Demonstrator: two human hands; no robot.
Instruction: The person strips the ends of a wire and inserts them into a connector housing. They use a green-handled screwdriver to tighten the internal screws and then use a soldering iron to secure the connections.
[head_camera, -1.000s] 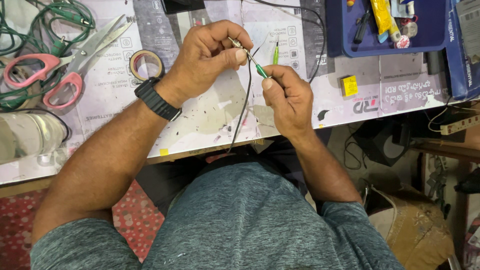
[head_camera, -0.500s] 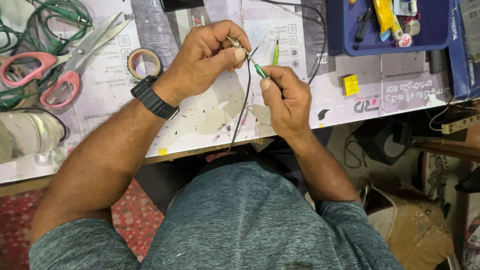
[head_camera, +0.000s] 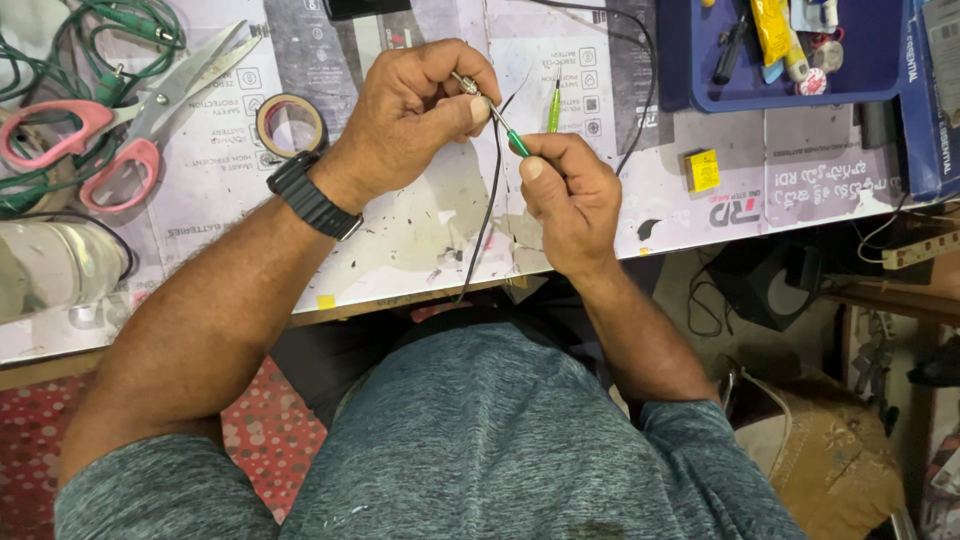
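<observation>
A paper-covered bench (head_camera: 400, 230), stained and scuffed, runs across the top of the head view, with the person's grey shirt filling the bottom. Over its middle, the left hand (head_camera: 415, 115) has its grip closed on a small metal connector (head_camera: 465, 84) pinched between thumb and fingertips, and a thin black wire (head_camera: 490, 200) hangs from there down past the bench edge. The right hand (head_camera: 570, 195) has its grip clamped on a slim green-handled screwdriver (head_camera: 512, 138), whose metal shaft slants up and left to meet the connector (the tip itself is too small to make out). The two hands sit just beside each other, nearly touching. A black wristwatch (head_camera: 310, 195) sits on the left wrist.

Just beyond the hands a second green tool (head_camera: 553, 108) lies on the bench. To the left rest a roll of tape (head_camera: 290, 123), pink-handled scissors (head_camera: 110, 130) and a tangle of green cable (head_camera: 70, 40). A small yellow block (head_camera: 703, 170) lies to the right, near a blue tray (head_camera: 880, 70) holding assorted small tools.
</observation>
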